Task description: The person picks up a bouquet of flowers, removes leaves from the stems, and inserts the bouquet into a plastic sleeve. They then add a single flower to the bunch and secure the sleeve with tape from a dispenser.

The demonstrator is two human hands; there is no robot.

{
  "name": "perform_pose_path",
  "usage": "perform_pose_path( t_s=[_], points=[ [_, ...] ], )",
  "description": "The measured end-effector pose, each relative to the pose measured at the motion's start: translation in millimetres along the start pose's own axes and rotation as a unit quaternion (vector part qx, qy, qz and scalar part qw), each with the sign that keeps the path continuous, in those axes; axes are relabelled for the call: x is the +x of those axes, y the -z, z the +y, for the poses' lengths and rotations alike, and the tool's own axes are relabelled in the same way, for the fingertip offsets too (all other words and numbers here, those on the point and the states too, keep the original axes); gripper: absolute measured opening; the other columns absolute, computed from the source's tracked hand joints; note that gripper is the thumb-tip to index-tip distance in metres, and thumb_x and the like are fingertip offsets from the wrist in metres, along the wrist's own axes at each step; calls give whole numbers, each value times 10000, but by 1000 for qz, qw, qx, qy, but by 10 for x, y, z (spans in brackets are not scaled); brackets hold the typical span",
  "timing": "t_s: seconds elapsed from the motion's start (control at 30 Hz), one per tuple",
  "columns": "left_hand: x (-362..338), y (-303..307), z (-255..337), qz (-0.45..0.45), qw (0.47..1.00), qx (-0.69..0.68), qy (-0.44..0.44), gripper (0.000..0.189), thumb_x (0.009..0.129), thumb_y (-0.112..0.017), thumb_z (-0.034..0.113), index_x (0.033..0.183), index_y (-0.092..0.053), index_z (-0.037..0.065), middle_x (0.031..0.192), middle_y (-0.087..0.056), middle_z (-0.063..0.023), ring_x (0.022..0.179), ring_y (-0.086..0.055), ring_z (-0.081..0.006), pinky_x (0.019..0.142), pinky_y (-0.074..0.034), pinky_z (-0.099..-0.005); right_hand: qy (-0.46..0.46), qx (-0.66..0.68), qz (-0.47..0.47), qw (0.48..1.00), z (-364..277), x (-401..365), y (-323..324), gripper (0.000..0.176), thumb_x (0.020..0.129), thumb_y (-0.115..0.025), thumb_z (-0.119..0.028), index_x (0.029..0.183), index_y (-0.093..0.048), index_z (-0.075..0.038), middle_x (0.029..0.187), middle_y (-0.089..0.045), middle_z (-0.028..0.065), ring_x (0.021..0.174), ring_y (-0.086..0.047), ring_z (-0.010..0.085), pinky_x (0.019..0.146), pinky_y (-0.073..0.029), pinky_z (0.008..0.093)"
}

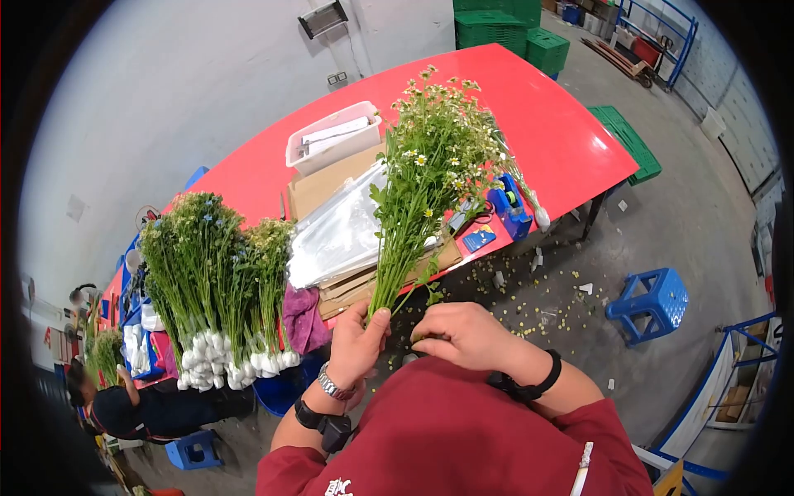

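Observation:
My left hand [357, 341] grips the lower stems of a tall bunch of small white daisy-like flowers [430, 157], held upright over the red table's [562, 140] near edge. My right hand [460, 332] is curled close to the stem ends, fingers closed on what looks like a bit of stem or leaf; what it holds is mostly hidden. I wear a dark red shirt, a metal watch and black wristbands.
Several wrapped flower bunches [219, 281] stand at the table's left end. Clear plastic sleeves [339, 231] lie on cardboard, beside a white bin [331, 136] and a blue tape dispenser [509, 205]. A blue stool [649, 302] stands on the littered floor. Another person [141, 405] crouches at lower left.

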State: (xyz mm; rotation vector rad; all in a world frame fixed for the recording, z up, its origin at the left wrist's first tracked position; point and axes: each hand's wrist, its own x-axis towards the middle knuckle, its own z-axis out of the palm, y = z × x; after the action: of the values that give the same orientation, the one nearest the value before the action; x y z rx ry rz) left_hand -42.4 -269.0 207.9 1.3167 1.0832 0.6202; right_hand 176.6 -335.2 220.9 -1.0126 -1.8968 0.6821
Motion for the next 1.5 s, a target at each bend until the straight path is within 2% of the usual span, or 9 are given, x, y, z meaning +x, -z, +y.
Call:
perform_pose_path(
  t_s=[0.07, 0.2, 0.57, 0.87, 1.07, 1.1, 1.27, 1.37, 1.5],
  points=[
    [-21, 12, 8, 4, 1000, 0, 3, 250, 1015, -620, 240, 1135, -643, 22, 732, -605, 25, 553, -506, -36, 496, -406, -210, -150, -10, 63, 987, -91, -13, 102, 303, 800, -832, -245, 1000, -690, -68, 840, -638, 51, 659, -609, 197, 601, -505, 331],
    [-25, 2, -52, 18, 1000, 8, -17, 281, 1004, -639, 257, 1154, -644, 19, 725, -603, 27, 555, -503, -32, 496, -402, -211, -94, -33, 306, 947, -55, 69, 190, 403, 752, -891, -235, 1041, -686, -41, 822, -629, 35, 607, -541, 133, 550, -460, 279],
    [-91, -76, 5, 23, 997, 57, -38, 346, 989, -662, 255, 1224, -643, 2, 750, -631, 21, 573, -503, -35, 520, -416, -224, 9, -55, 287, 956, 45, 175, -14, 161, 843, -766, -39, 993, -721, -2, 807, -655, 112, 641, -619, 254, 577, -495, 336],
    [-87, -109, 61, 19, 998, 65, -16, 314, 986, -647, 210, 1219, -645, -1, 770, -644, 13, 605, -523, -39, 547, -438, -231, -27, -17, 220, 975, 7, 103, 3, 117, 829, -781, -38, 935, -734, -20, 775, -649, 89, 638, -623, 210, 581, -494, 313],
    [-11, -114, -104, 21, 994, 56, -90, 331, 984, -647, 231, 1220, -639, -1, 761, -644, 12, 587, -540, -47, 535, -448, -230, 34, 39, -123, 991, 137, -1, -153, 113, 897, -701, -170, 935, -709, -64, 843, -655, 97, 805, -651, 315, 719, -528, 418],
    [-19, -96, -75, 11, 996, 60, -66, 338, 984, -649, 238, 1223, -635, -1, 772, -645, 7, 591, -541, -49, 537, -448, -230, -9, -1, -202, 979, 250, -35, -165, 212, 888, -716, -254, 985, -726, -66, 956, -676, 131, 935, -658, 339, 820, -536, 436],
    [-55, -102, -97, 0, 997, 35, -73, 342, 977, -643, 239, 1221, -630, 0, 787, -637, 4, 593, -529, -41, 527, -428, -220, -150, -166, -160, 962, 319, -125, 31, 667, 785, -823, -426, 1319, -635, -73, 1363, -551, 226, 1197, -587, 363, 1006, -501, 409],
    [-32, -120, -228, -10, 993, 51, -104, 323, 968, -626, 189, 1220, -626, -12, 887, -696, -30, 719, -621, -107, 659, -508, -275, -268, 105, -61, 956, 305, -35, 118, 877, 829, -828, -408, 1492, -409, -17, 1384, -568, 179, 1234, -581, 272, 1001, -500, 361],
    [14, -171, -382, -33, 985, 99, -136, 340, 928, -645, 166, 1217, -624, -12, 1031, -730, -131, 912, -693, -205, 832, -528, -332, -164, 448, 33, 878, 443, -44, 18, 662, 836, -847, -182, 1397, -530, -29, 1254, -666, 70, 1161, -608, 164, 965, -519, 335]
  ],
)
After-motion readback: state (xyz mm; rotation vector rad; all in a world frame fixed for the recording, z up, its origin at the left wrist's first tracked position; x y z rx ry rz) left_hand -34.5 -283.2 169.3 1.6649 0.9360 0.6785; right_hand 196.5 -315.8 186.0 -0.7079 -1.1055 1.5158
